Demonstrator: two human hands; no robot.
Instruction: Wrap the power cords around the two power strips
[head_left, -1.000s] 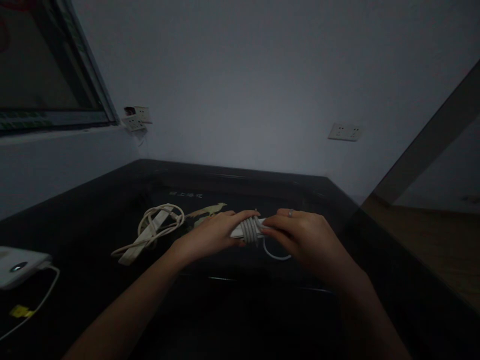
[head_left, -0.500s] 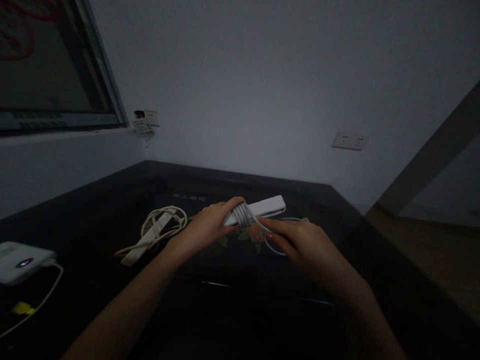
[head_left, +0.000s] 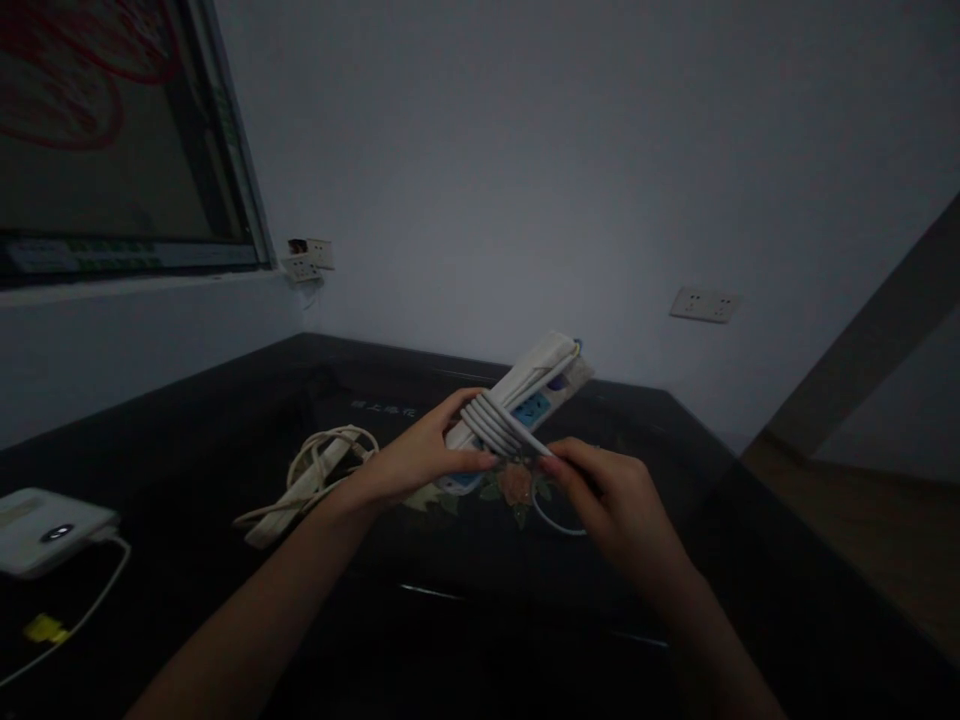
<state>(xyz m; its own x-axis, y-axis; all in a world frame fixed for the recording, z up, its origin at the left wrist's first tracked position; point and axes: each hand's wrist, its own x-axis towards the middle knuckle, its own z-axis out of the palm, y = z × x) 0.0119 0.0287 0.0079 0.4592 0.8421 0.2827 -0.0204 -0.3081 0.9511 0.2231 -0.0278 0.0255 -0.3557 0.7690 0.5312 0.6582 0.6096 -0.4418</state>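
My left hand (head_left: 427, 443) grips a white power strip (head_left: 536, 375) with blue sockets, thumb and fingers around its near end. The strip is held above the table, tilted with its far end up to the right. Several turns of its white cord (head_left: 491, 424) are wrapped round the middle. My right hand (head_left: 604, 482) pinches the cord where it leaves the turns, just right of the strip. A loose loop of the cord hangs below the right fingers. Its far end is hidden.
A second power strip (head_left: 274, 515), with a tangled cream cord, lies on the black table (head_left: 480, 640) to the left. A white device (head_left: 56, 530) with a cable and a yellow tag (head_left: 46, 628) sits at the far left. Wall sockets (head_left: 705, 304) are beyond the table.
The power strip has turned and tipped up, so its blue sockets now show. My right hand has drawn the cord across and off to the right of the strip. The view has shifted slightly.
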